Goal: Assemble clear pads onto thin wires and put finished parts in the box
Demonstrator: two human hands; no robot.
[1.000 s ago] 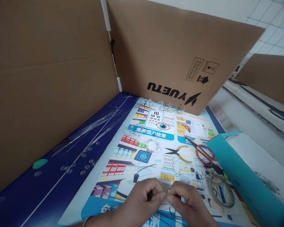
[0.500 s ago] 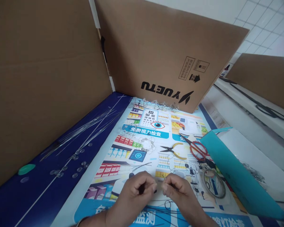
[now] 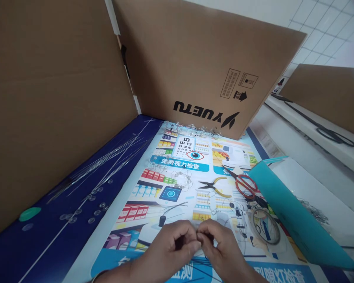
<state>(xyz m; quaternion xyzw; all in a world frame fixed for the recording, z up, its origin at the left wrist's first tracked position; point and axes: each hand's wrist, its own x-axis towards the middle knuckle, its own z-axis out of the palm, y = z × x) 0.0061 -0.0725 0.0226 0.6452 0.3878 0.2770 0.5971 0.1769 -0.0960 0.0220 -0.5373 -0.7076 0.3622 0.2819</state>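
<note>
My left hand (image 3: 179, 241) and my right hand (image 3: 214, 239) meet low in the middle, above a printed poster sheet (image 3: 194, 196). Both are closed in a pinch, fingertips touching. Whatever sits between them is too small or hidden to name. Under the hands lie several thin dark wires (image 3: 199, 262). Beyond them are pliers (image 3: 216, 186) with yellow handles, and to their right red-handled scissors (image 3: 244, 184). A ring of clear beads on wire (image 3: 181, 180) lies left of the pliers.
Loose clear beads (image 3: 91, 196) and long straight wires (image 3: 100, 163) lie on the blue surface at left, near a green oval piece (image 3: 30, 214). A tape roll (image 3: 265, 226) and a teal-sided box (image 3: 301, 220) stand at right. Cardboard panels (image 3: 206, 59) wall the back and left.
My hands have come together, closing the small gap between their fingertips. The view has shifted slightly; the tools and beads lie as before.
</note>
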